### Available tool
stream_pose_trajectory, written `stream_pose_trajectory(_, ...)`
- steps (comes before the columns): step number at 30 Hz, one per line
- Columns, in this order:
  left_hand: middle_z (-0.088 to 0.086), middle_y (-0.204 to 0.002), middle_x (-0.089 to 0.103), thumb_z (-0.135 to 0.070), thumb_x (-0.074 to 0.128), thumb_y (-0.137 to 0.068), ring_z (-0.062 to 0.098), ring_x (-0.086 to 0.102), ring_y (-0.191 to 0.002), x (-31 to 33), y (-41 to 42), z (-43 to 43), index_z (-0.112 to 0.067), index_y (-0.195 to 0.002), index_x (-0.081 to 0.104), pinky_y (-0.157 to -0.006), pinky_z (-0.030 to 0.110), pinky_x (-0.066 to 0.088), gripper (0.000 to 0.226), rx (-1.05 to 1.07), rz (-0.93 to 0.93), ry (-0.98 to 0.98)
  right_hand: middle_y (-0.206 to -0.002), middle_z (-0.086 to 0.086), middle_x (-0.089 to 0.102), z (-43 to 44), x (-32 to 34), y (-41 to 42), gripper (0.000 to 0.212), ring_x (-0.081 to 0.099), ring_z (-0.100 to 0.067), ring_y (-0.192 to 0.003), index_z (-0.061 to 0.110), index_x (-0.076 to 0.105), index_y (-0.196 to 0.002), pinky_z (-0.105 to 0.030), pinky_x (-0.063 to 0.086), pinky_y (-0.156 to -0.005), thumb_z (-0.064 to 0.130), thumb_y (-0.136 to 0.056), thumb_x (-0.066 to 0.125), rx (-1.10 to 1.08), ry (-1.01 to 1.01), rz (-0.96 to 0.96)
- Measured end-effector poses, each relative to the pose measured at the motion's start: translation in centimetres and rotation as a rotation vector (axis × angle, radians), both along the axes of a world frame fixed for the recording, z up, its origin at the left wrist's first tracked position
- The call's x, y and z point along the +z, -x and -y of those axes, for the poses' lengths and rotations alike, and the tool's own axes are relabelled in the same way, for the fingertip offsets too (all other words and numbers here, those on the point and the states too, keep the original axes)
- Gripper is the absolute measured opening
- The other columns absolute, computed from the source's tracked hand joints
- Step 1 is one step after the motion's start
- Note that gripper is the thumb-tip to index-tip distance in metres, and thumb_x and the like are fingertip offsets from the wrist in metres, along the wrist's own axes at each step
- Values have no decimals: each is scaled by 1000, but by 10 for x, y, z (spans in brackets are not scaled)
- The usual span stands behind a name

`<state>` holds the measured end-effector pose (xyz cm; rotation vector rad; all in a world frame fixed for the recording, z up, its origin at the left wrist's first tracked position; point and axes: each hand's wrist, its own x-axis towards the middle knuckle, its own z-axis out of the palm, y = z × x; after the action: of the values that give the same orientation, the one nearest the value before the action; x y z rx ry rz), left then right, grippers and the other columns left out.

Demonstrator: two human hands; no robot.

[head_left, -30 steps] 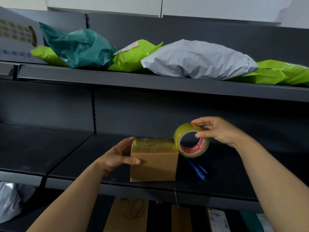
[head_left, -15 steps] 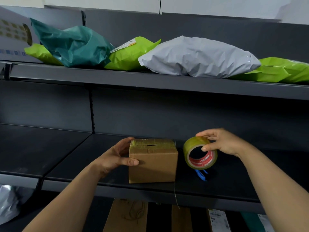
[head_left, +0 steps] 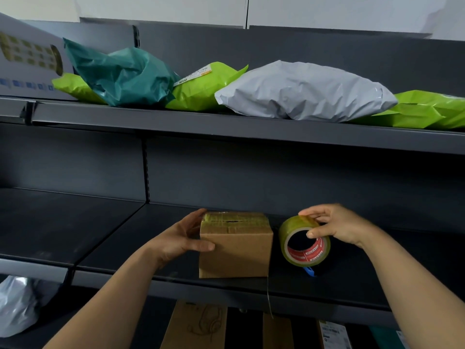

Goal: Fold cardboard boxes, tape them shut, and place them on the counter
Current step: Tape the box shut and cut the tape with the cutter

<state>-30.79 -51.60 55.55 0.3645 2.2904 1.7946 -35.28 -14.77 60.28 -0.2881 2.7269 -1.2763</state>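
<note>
Lowered since the earlier frame, the tape roll [head_left: 305,244] now sits at shelf level just right of the cardboard box [head_left: 236,250], apart from it. The right grip [head_left: 339,226] pinches the roll, thumb at the core and fingers curled over the top rim, the forearm entering from lower right. The left grip [head_left: 181,241] clasps the box's left edge, thumb flat on the front face and fingers behind, the forearm rising from lower left. The box stands upright near the front lip of the shelf [head_left: 352,280], its top seam taped. It is probably light, stiff and hollow, slick on top, and best held by opposite side walls. A blue tool [head_left: 310,271] shows beneath the roll.
</note>
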Motion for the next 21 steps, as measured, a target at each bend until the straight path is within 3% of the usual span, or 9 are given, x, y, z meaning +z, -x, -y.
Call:
stream_pose_trajectory(2, -20, -139, 41, -21, 87, -61, -1, 43, -119, 6, -6, -5, -29, -154, 18, -97, 18, 39, 116, 46, -11, 42, -116, 3, 66, 0, -1, -1, 51, 57, -11, -115, 28, 66, -110, -27, 43, -100, -2, -71, 80, -3, 12, -7)
stream_pose_trajectory(5, -12, -158, 21, -48, 74, -71, 10, 25, -142, 23, -19, -25, -32, -155, 13, -114, 32, 27, 105, 182, -161, 218, -115, 4, 66, 0, -3, -1, 51, 58, -9, -112, 27, 66, -113, -21, 44, -92, -1, -72, 80, 9, 24, -12)
stream_pose_trajectory(8, -5, -162, 15, -68, 33, -91, 12, 12, -149, 27, -23, -53, -21, -156, 15, -120, 32, 6, 82, 256, -456, 859, -115, 4, 65, 0, -3, -1, 52, 58, -8, -111, 25, 65, -115, -19, 42, -91, 0, -72, 80, 19, 23, -16)
stream_pose_trajectory(11, 8, -163, 12, -70, 9, -92, 19, 6, -150, 19, -24, -80, -9, -155, 13, -122, 34, 2, 88, 297, -455, 1182, -114, 3, 66, -2, -4, 0, 52, 59, -8, -110, 24, 66, -115, -19, 43, -90, 0, -72, 80, 22, 36, -19)
stream_pose_trajectory(16, 19, -161, 13, -74, 7, -90, 29, 9, -150, 13, -22, -104, 1, -153, 11, -123, 41, 4, 98, 427, -426, 1358, -114, 2, 67, -3, -6, 4, 49, 61, -10, -111, 30, 66, -107, -26, 45, -99, 1, -71, 82, 41, 39, -23)
stream_pose_trajectory(21, 10, -162, 14, -70, 3, -89, 22, 8, -150, 10, -25, -102, -11, -155, 15, -122, 34, 4, 89, 419, -486, 1341, -111, 5, 65, -6, -5, 7, 51, 61, -7, -105, 25, 66, -114, -20, 43, -90, 1, -71, 81, 64, 24, -27)
